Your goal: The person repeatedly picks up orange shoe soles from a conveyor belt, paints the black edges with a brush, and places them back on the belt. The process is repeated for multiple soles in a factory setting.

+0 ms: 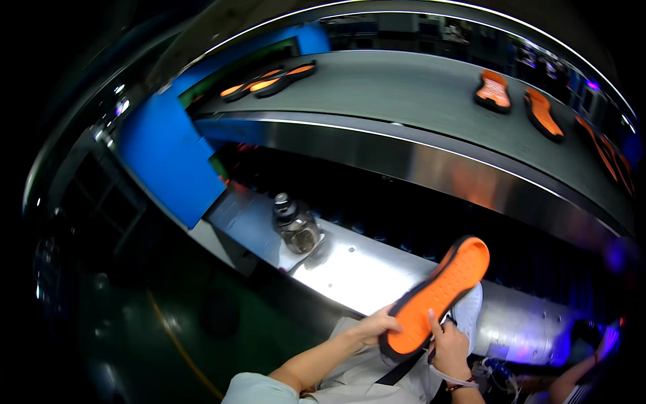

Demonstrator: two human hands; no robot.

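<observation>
An orange shoe sole (pixel 441 286) with a black rim is tilted above my lap, its orange inner face toward me. My left hand (pixel 377 326) grips its near left edge, thumb on top and the other fingers hidden beneath. My right hand (pixel 451 347) closes on the right edge, a digit lying on the orange face. Something small and dark shows by the right fingers; what it is I cannot make out. Partly hidden behind the orange sole is a white sole-shaped piece (pixel 470 311), close to my right hand.
A metal ledge (pixel 356 273) runs in front of me, carrying a clear bottle (pixel 295 225) with a dark cap. Beyond is a conveyor belt (pixel 397 87) with several orange-and-black soles (pixel 544 114). A blue panel (pixel 165 155) stands at left. Another person's arm (pixel 579 370) shows at lower right.
</observation>
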